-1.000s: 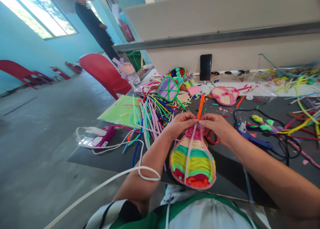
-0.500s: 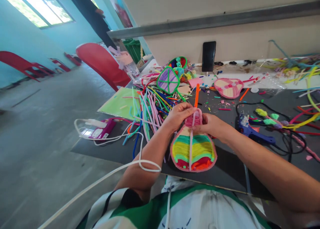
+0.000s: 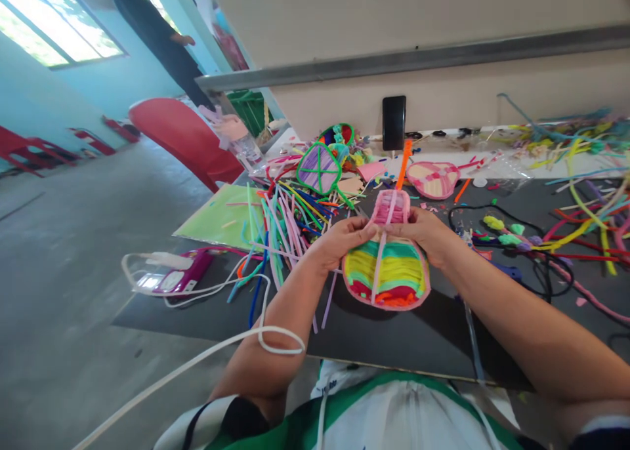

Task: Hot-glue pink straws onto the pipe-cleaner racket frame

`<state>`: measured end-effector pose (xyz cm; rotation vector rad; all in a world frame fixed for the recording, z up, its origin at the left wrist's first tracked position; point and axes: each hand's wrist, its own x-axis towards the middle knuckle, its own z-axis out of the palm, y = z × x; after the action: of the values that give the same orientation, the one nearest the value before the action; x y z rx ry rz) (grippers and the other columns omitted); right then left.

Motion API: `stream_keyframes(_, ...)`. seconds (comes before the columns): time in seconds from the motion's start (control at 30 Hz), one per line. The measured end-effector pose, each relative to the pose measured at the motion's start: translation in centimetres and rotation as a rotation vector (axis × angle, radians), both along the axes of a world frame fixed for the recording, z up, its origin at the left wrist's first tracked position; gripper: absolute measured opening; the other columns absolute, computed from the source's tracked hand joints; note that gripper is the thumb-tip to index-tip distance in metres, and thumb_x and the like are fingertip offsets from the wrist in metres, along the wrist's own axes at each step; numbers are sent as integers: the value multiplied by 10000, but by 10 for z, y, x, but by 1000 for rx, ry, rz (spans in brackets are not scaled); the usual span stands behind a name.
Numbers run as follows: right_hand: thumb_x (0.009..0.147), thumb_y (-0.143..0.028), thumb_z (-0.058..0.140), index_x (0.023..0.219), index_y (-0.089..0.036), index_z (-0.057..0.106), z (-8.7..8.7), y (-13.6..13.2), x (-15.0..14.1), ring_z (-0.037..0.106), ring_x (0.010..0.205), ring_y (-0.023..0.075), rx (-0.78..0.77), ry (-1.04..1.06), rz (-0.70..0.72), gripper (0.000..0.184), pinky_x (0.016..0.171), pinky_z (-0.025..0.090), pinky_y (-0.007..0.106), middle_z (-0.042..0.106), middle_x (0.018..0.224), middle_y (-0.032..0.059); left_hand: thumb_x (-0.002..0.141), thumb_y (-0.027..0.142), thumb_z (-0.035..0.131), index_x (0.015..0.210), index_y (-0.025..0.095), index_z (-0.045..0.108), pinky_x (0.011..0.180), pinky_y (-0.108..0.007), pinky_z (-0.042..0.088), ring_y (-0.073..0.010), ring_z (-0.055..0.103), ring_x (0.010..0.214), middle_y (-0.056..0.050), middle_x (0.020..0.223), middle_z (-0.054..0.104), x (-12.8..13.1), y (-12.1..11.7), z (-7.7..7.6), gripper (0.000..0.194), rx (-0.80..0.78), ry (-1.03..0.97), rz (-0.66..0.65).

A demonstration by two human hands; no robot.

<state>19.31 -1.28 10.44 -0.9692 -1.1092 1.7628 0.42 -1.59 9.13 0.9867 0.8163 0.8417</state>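
Observation:
Both hands hold a pear-shaped craft piece just over the dark board. Fuzzy pink pipe cleaner edges it, a pale pink one runs down its middle, and teal, yellow, green and red bands fill the wide end. An orange pipe cleaner sticks out of its narrow pink top. My left hand pinches the left side at the waist, thumb on the front. On the opposite side my right hand grips it likewise; the fingers behind the piece are hidden.
Loose pipe cleaners lie left, near a green sheet and a purple power bank with a white cable. A phone leans at the back. Right are a partly hidden blue glue gun and black cord. A person stands behind a red chair.
The hands have shifted from the narrow top down to the waist of the craft piece. Its top now leans slightly right, and its lower end has come up off the board somewhat.

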Motion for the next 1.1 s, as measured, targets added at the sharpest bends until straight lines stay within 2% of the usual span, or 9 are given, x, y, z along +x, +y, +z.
stream_keyframes(0.07,544,-276,866,825,-144,713,6,3,6,681,657,176,24,18,-33,346,682,553,308,750,784,38,589,327,897,944,99,724,727,-307,585,-206,722,700,-91,812,755,-3,0,-1,456,-45,60,-90)
stream_keyframes(0.13,528,-271,864,819,-144,700,9,4,9,678,655,187,30,7,-60,358,676,555,325,747,783,46,548,280,915,949,94,737,748,-335,594,-228,731,709,-107,832,764,-4,0,-3,477,-72,99,-122)
stream_keyframes(0.3,508,-259,867,799,-146,684,7,3,6,656,620,170,23,1,-92,362,647,553,315,723,737,26,492,209,928,857,92,750,705,-310,606,-219,732,682,-96,776,766,-2,0,-6,422,-99,128,-79)
stream_keyframes(0.5,534,-256,867,809,-149,693,2,5,4,650,615,159,59,5,-91,343,613,545,288,722,730,13,476,189,927,878,94,751,682,-320,614,-224,730,663,-90,757,764,1,-4,-4,449,-81,172,-29)
stream_keyframes(0.87,546,-217,841,777,-153,694,-3,7,3,633,584,156,54,10,-116,281,584,533,287,708,694,6,436,203,937,890,101,758,702,-339,609,-231,727,663,-78,769,764,7,-7,-1,499,-50,195,-13)
stream_keyframes(1.1,547,-214,845,799,-147,705,-4,7,3,657,617,163,52,33,-106,296,609,546,286,730,736,18,434,234,937,856,101,753,679,-324,600,-223,721,647,-58,716,751,10,-7,-5,479,-21,271,57)
